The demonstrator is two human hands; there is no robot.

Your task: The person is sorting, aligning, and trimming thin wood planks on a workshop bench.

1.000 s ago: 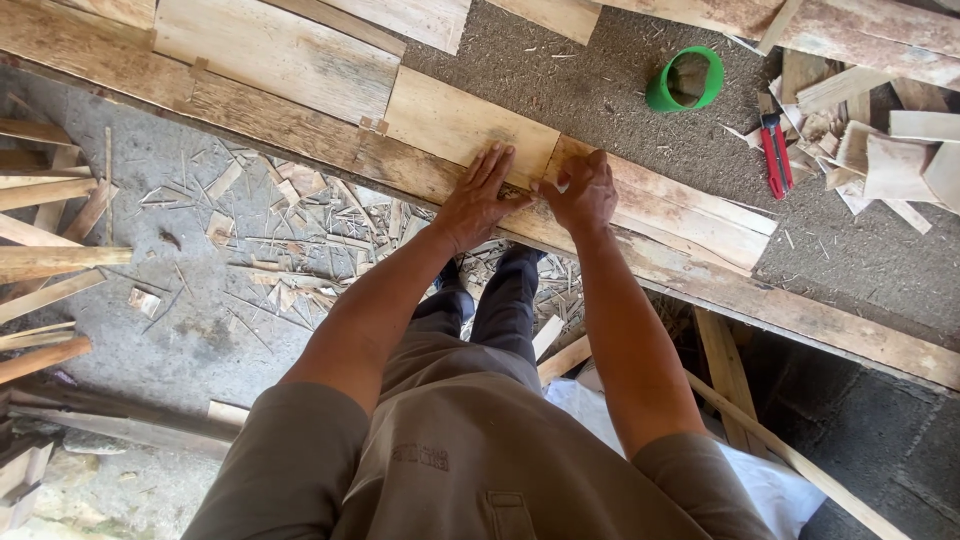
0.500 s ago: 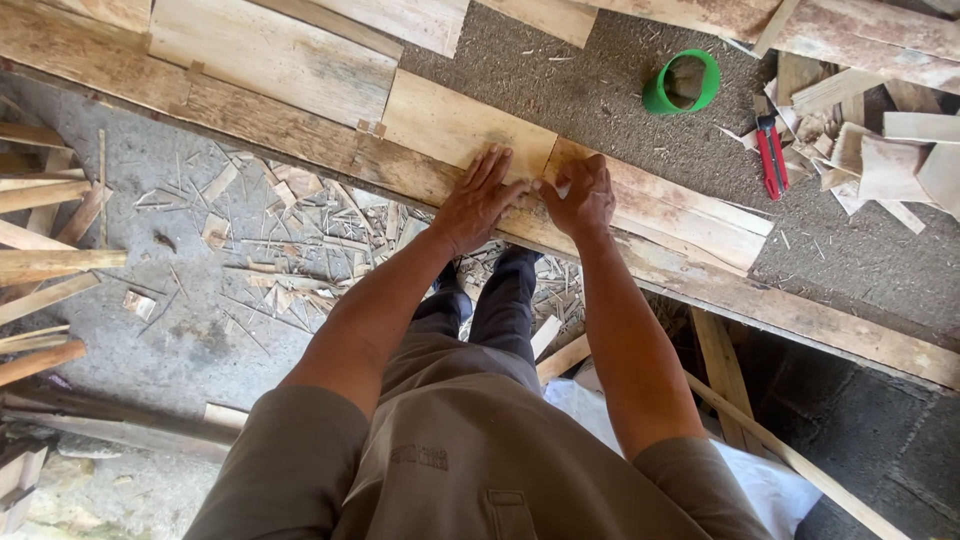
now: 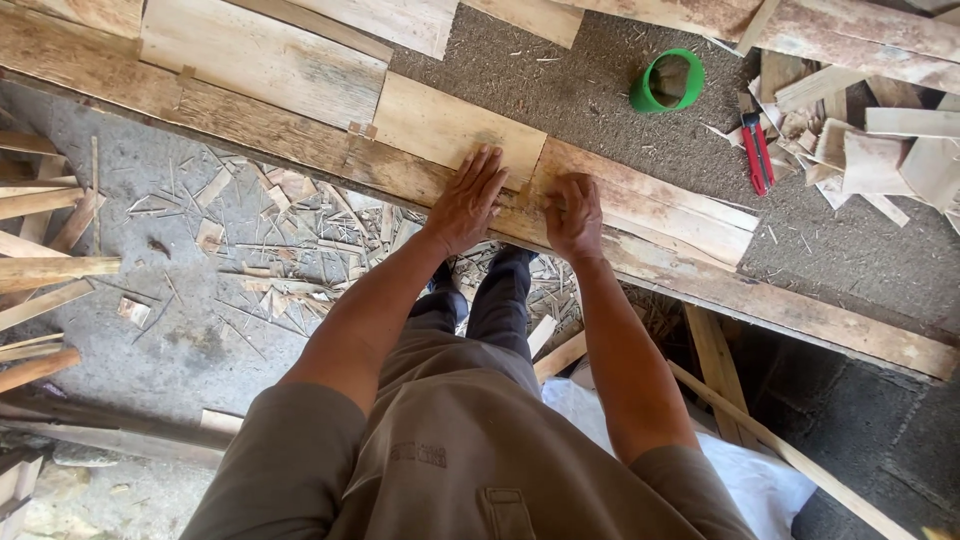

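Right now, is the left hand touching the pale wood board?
Touching. Head view: left hand lies flat, fingers spread on the pale wood board, no gap visible.

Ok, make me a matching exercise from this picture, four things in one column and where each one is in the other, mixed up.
Things:
1. left hand
2. right hand
3. green tape roll
4. red-handled tool

Places:
A. on the grey surface, beside the heap of wood offcuts
B. fingers spread flat on the pale board
C. alone on the grey surface, above the hands
D. fingers curled on the plank at the seam between boards

Pairs: 1-B, 2-D, 3-C, 4-A
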